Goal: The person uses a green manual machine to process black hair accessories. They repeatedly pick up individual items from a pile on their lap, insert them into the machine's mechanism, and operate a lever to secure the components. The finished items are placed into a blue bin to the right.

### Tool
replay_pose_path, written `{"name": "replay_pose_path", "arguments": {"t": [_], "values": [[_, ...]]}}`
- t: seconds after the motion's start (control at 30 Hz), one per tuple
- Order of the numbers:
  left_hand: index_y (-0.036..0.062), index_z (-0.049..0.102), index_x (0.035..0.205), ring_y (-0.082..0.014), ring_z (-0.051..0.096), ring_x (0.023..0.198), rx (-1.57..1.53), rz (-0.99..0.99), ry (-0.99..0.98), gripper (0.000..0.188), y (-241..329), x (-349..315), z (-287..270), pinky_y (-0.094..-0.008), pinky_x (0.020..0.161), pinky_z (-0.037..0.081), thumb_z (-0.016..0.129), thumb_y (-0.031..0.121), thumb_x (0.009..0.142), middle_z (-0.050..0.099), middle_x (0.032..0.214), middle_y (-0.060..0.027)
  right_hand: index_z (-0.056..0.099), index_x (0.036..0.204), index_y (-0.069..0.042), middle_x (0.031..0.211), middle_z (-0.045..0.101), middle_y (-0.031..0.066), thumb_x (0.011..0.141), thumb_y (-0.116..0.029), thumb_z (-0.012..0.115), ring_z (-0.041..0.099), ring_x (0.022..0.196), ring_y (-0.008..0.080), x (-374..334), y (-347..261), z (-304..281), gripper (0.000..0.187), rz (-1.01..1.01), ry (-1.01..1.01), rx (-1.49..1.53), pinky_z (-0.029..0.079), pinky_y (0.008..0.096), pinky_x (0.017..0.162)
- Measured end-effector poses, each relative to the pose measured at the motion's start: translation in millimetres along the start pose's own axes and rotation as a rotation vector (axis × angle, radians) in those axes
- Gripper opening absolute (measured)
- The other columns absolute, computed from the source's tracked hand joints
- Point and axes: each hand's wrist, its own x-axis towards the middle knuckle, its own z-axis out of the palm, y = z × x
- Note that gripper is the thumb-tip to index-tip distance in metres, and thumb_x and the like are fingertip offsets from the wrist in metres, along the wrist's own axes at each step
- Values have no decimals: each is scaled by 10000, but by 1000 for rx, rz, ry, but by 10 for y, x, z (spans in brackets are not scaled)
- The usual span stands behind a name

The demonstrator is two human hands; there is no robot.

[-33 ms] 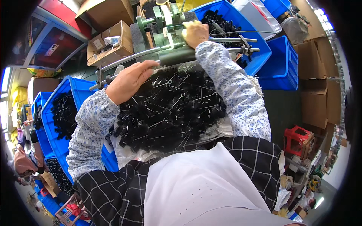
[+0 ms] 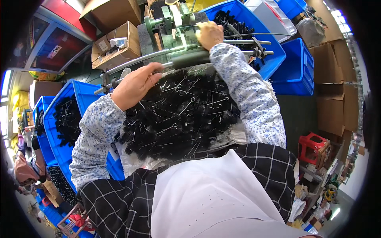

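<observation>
My right hand [image 2: 209,35] is closed at the right side of a green bench machine [image 2: 174,22]. Its fingertips, with pale yellow coverings, pinch a thin dark wire brush [image 2: 187,27] that reaches left to the machine's wheel. My left hand [image 2: 137,85] is curled over a metal bar [image 2: 168,64], thumb below and fingers above. On this bar sits a black padded sleeve [image 2: 190,58], just right of the left hand. Below both hands lies a large heap of black wire brushes [image 2: 178,115] with looped metal ends.
A blue bin [image 2: 274,59] of brushes stands right of the machine, with another blue bin [image 2: 293,75] beside it. At left are blue bins [image 2: 85,93] and an open cardboard box [image 2: 129,49]. A red stool [image 2: 313,148] stands at lower right.
My right hand has shifted slightly to the right, away from the machine's wheel, still pinching the brush. The left hand stays nearly in place on the bar.
</observation>
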Motion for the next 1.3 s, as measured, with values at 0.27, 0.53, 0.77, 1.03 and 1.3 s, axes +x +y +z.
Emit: {"name": "replay_pose_path", "arguments": {"t": [0.27,0.53,0.77,1.03,1.3], "values": [[14,506,976,-209,460,709,-105,13,-68,196,44,82,-79,-287,663,395,477,60,787,492,795,-96,635,1033,-226,1083,605,58,856,-233,462,523,1063,245,227,398,-223,249,149,-304,-115,412,414,876],[22,515,1065,-285,528,979,-18,242,110,243,70,218,51,-330,860,413,552,48,826,536,1034,-128,573,1110,-122,960,627,112,869,-231,517,633,839,261,185,723,-647,271,160,96,-245,503,391,741],[42,403,1126,-308,539,934,58,175,290,345,-64,356,299,-355,825,422,567,49,822,516,1052,-163,544,1074,-43,885,612,153,885,-243,521,591,786,226,-648,-691,-981,276,-289,-529,859,461,347,718],[27,468,1094,-303,565,897,178,-163,-325,376,-428,-121,208,-375,806,445,627,198,798,572,970,-181,650,868,-127,819,637,53,865,-190,498,638,733,186,-94,63,-432,164,-106,84,-82,516,334,661],[23,520,1062,-320,544,920,231,-37,-400,356,-401,-142,260,-389,822,431,624,194,768,575,914,-156,650,907,-151,867,598,45,841,-174,495,609,820,229,40,109,-60,170,-105,24,-268,489,361,717]]}}
